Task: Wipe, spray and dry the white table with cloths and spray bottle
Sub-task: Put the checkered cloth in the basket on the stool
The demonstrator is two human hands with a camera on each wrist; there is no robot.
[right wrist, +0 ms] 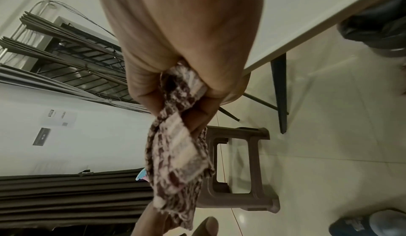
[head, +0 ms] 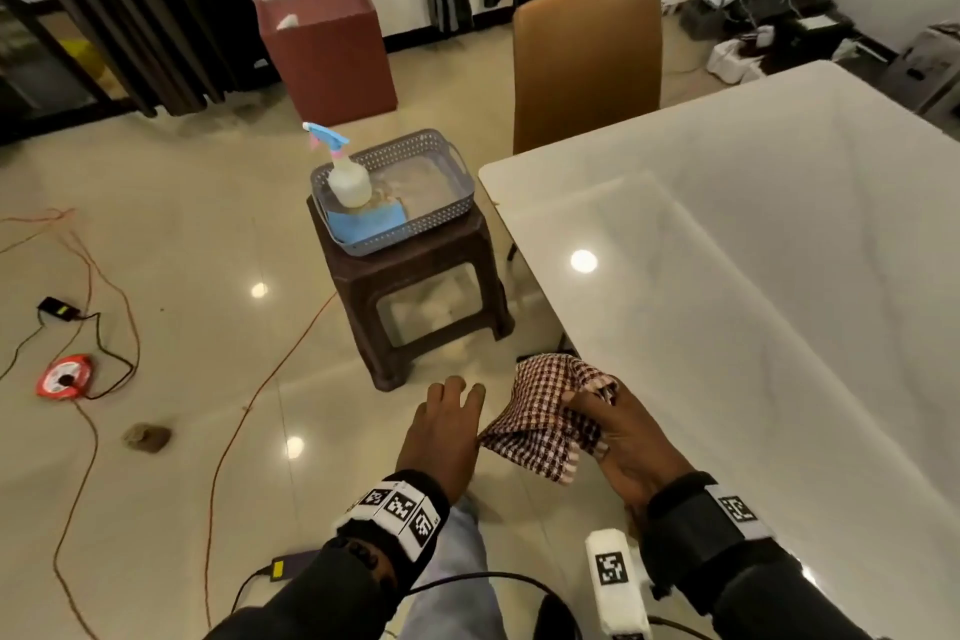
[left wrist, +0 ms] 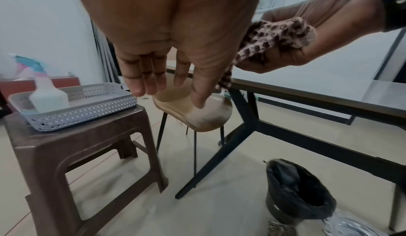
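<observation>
My right hand (head: 597, 411) grips a bunched red-and-white checked cloth (head: 545, 411) just off the near left corner of the white table (head: 753, 250); the cloth (right wrist: 175, 153) hangs from the curled fingers (right wrist: 197, 118). My left hand (head: 447, 411) hovers beside it, fingers (left wrist: 142, 76) straight and empty, close to the cloth's left corner. A spray bottle (head: 345, 172) with a blue trigger stands in a grey basket (head: 447, 218) on a brown stool (head: 415, 286), next to a blue cloth (head: 369, 218).
A tan chair (head: 587, 57) is tucked at the table's far left side. A lined black bin (left wrist: 294, 193) stands under the table. Orange and black cables (head: 104, 327) and a red reel (head: 65, 377) lie on the tiled floor at left. A maroon box (head: 332, 47) stands behind the stool.
</observation>
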